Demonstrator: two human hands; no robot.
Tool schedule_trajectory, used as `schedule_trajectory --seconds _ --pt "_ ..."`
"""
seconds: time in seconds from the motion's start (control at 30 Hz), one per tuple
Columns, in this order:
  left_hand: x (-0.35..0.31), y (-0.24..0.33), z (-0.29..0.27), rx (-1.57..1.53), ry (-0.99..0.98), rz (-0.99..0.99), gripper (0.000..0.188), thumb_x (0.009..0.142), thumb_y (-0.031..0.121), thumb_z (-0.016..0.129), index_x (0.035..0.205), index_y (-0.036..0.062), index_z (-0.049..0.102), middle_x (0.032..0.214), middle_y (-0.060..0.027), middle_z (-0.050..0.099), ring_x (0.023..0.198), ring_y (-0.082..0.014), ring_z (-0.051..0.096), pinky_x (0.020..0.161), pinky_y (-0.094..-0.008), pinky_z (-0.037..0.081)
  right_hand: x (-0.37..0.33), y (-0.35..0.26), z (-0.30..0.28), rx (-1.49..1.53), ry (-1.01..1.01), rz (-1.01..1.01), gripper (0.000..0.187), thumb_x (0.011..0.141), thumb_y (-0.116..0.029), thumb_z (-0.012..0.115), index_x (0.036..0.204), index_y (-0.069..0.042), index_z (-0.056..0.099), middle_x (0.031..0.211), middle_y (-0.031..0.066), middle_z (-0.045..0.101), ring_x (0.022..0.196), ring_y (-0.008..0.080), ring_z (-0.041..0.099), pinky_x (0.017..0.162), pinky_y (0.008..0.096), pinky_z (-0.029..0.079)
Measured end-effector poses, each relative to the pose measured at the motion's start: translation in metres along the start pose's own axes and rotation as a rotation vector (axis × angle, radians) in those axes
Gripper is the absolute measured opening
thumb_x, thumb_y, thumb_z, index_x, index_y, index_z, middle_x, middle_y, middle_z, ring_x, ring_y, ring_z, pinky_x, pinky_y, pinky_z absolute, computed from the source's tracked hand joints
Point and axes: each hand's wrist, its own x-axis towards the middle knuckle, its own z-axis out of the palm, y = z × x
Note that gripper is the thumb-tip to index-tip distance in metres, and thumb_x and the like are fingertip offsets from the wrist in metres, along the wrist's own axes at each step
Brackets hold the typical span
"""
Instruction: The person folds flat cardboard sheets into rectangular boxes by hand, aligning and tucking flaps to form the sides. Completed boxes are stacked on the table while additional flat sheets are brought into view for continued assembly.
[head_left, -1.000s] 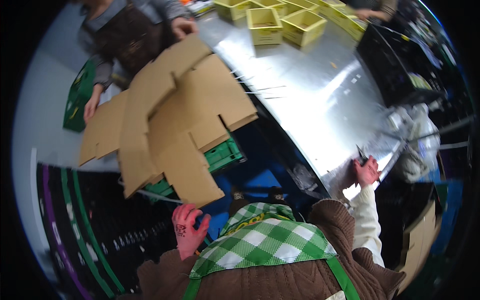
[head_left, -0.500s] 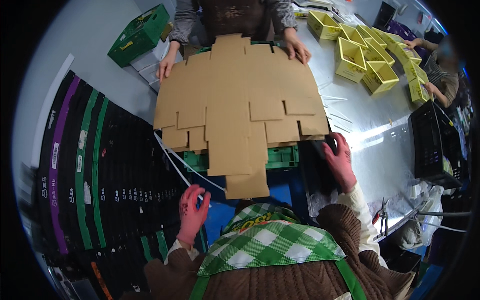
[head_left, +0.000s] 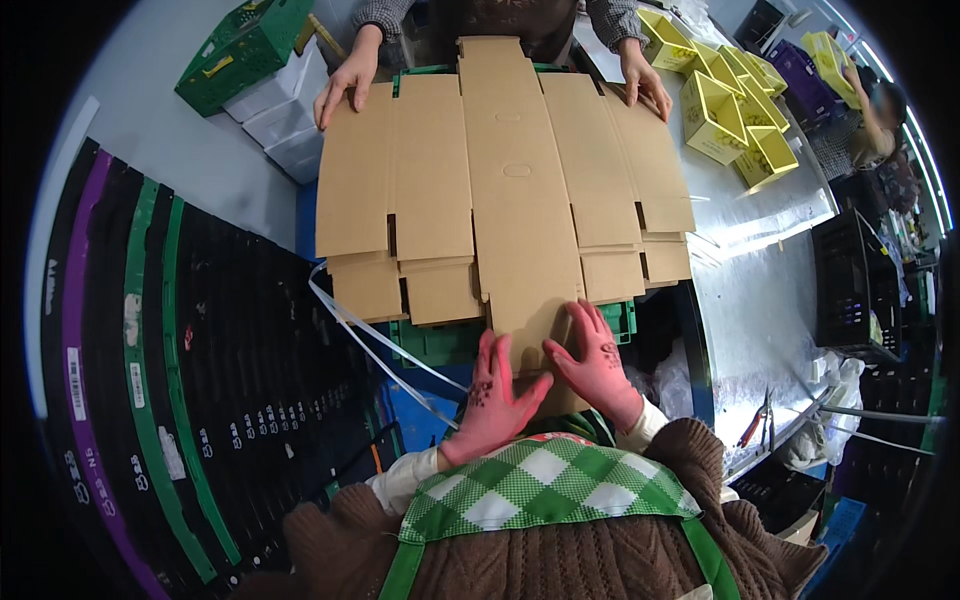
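Observation:
A stack of flat brown cardboard box blanks lies in front of me, cut with flaps and slots. Its long middle flap reaches toward my apron. On the left edge of that flap rests my left hand in a pink glove, fingers stretched forward and thumb apart. My right hand, gloved alike, lies at the flap's right edge, also with fingers extended. Beneath the cardboard shows part of a green plastic crate. Across from me, another person's hands touch the far corners of the stack.
White strapping bands hang at the stack's left. Stacked black, green and purple crates line the left side. On the right, a metal table carries yellow boxes, a black crate and red-handled pliers.
Both my hands have come inward onto the near flap. The top cardboard now lies differently, with straighter panels and two oval marks showing. At far right, a person has raised a yellow box.

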Motion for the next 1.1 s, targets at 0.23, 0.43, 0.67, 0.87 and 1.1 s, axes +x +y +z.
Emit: schedule_trajectory --seconds 0.23,0.43,0.67,0.87,1.1 --pt "-0.001 -0.006 -0.01 0.079 -0.057 0.05 0.056 0.08 0.026 0.072 0.122 -0.0016 0.047 0.119 -0.0204 0.052 0.108 -0.034 0.053 0.089 -0.043 0.044 -0.003 -0.004 -0.026 0.143 0.017 0.029 0.045 0.081 -0.02 0.068 0.118 -0.001 0.052 0.116 0.0171 0.055 0.103 0.0378 0.055 0.089 0.0417 0.046" --pt "0.024 -0.016 -0.051 -0.53 0.161 -0.2 0.024 0.088 0.012 0.062 0.11 0.0024 0.056 0.088 -0.0072 0.054 0.073 -0.0132 0.053 0.064 -0.0287 0.045 0.001 0.015 -0.052 0.433 0.071 0.108 0.031 0.086 -0.01 0.063 0.114 0.001 0.055 0.098 0.0126 0.063 0.085 0.0221 0.062 0.075 0.0328 0.05" --pt "0.147 -0.082 -0.12 0.008 0.508 -0.111 0.05 0.085 0.022 0.071 0.122 -0.0025 0.047 0.105 -0.0137 0.055 0.091 -0.0205 0.055 0.078 -0.0309 0.047 0.145 0.087 -0.098 0.265 0.436 0.148 0.043 0.093 -0.024 0.058 0.125 0.003 0.048 0.114 0.0191 0.059 0.107 0.0279 0.056 0.093 0.0362 0.044" --pt "0.213 -0.043 -0.114 0.036 0.283 -0.478 0.076 0.067 0.035 0.083 0.118 -0.0078 0.045 0.118 -0.0229 0.057 0.11 -0.0265 0.057 0.088 -0.0347 0.048 0.212 0.065 -0.118 0.134 -0.13 0.427 0.057 0.081 -0.036 0.066 0.119 0.004 0.052 0.092 0.0149 0.065 0.088 0.0232 0.062 0.08 0.0329 0.048" --pt "0.229 -0.022 -0.118 0.087 0.177 -0.363 0.072 0.075 0.017 0.076 0.132 0.0009 0.033 0.115 -0.0166 0.056 0.096 -0.0213 0.061 0.082 -0.0312 0.052 0.212 -0.008 -0.134 0.047 -0.214 0.193 0.056 0.08 -0.025 0.058 0.128 0.0 0.042 0.091 0.0173 0.066 0.082 0.0292 0.066 0.077 0.0395 0.05"
